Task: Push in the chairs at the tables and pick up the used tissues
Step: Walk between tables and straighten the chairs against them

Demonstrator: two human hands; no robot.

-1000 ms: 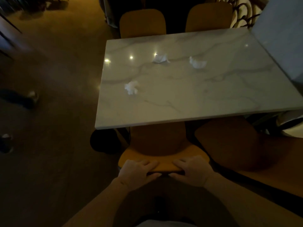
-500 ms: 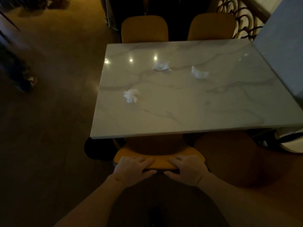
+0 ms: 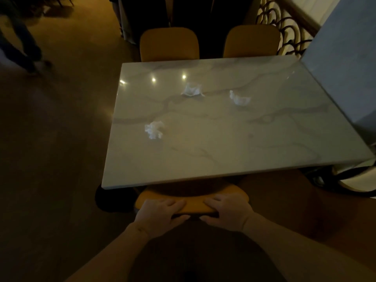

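The left hand [image 3: 160,212] and right hand [image 3: 227,212] both grip the top edge of the near chair [image 3: 193,204] at lower centre, its seat under the table [image 3: 223,169]. Three crumpled tissues [image 3: 154,130] [image 3: 192,89] [image 3: 239,98] lie on the table.
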